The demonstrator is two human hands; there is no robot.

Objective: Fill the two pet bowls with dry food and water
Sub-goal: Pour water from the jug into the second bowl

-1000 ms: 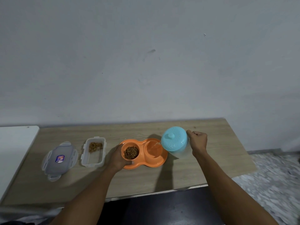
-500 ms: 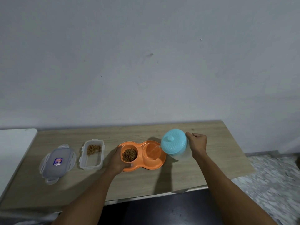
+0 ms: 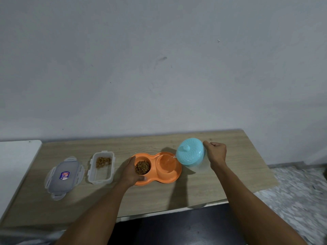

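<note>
Pouring step in hand: a thin stream of water [image 3: 170,159] runs from the tipped jug [image 3: 191,153] into the right bowl [image 3: 167,165] of the orange double feeder [image 3: 159,181], which sits about mid-table, between the back and front edges. The left bowl [image 3: 142,167] already holds a heap of kibble (so the dry-food half looks done to me). I cannot read the water level.

My left hand [image 3: 130,171] grips the feeder's left end, fingers curled over the far rim and thumb on the near rim. My right hand [image 3: 216,152] is a closed fist at the jug's right side, wrapped on what I take for the handle (hidden behind the turquoise lid).

Outward: a clear container [image 3: 100,167] lies just left of the left hand, with some kibble at its far end. Its lid [image 3: 64,175] lies flat beside it, toward the table's [image 3: 177,197] left edge.

Next move, as I judge it: watch the level, ease the jug upright before water nears the rim, then set it down toward the right edge. Tipping further risks a slop onto the kibble.
</note>
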